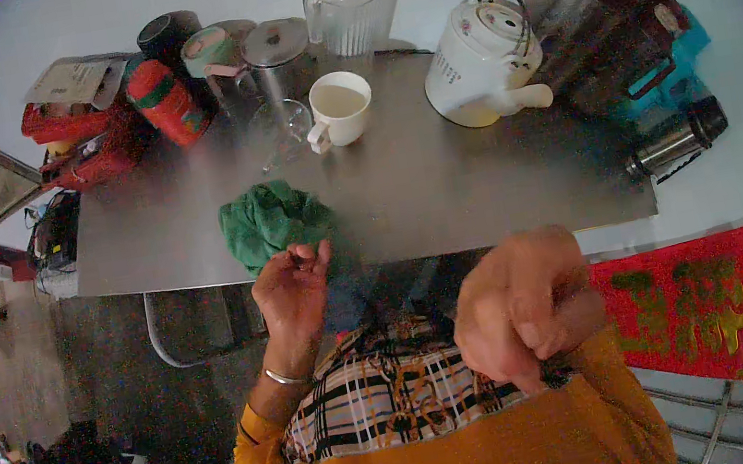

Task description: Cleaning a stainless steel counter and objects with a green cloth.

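Note:
My left hand (292, 291) is at the front edge of the metal-topped table (484, 204), palm turned up and fingers loosely bent, with nothing seen in it. Just beyond its fingertips lies a crumpled green cloth (267, 219). Raised in front of the table edge, closer to the camera, is my right hand (531, 304). Its fingers are curled in, slightly blurred, and no object shows in them. A cream mug (343, 110) stands behind the cloth, beside a clear glass cup (284, 121).
Along the wall stand a clear pitcher (350, 12), a steel lidded pot (278, 57), a red flask (168, 99) and a white enamel kettle (480, 59). Dark thermoses (623, 41) are at right, near a steel flask (678, 140) lying tilted. A metal-framed chair (160, 338) is below.

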Action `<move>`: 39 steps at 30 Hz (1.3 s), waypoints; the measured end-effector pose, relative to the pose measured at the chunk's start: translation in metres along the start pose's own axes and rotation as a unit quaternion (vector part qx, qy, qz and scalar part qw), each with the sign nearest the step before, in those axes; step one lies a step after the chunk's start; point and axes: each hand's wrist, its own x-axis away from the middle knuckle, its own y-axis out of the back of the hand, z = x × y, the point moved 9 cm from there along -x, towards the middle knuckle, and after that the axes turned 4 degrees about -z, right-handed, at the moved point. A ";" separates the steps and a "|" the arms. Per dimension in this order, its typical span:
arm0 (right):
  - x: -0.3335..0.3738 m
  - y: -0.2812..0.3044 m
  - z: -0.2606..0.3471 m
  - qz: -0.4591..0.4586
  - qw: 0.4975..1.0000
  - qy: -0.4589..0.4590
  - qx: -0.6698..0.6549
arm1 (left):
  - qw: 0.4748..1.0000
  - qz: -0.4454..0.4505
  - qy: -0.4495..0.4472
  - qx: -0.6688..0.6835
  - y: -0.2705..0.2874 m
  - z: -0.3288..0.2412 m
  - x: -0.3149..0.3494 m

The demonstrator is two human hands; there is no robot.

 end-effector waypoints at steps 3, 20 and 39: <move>-0.004 0.009 -0.010 -0.033 0.999 -0.013 0.020 | 1.000 -0.007 0.004 0.006 0.005 -0.003 -0.001; -0.006 0.027 -0.023 -0.176 0.983 -0.032 0.036 | 0.999 0.011 0.023 -0.024 0.006 -0.006 -0.008; -0.042 0.164 -0.207 0.068 0.535 0.032 0.841 | 0.993 0.054 -0.068 -0.083 0.004 -0.057 0.017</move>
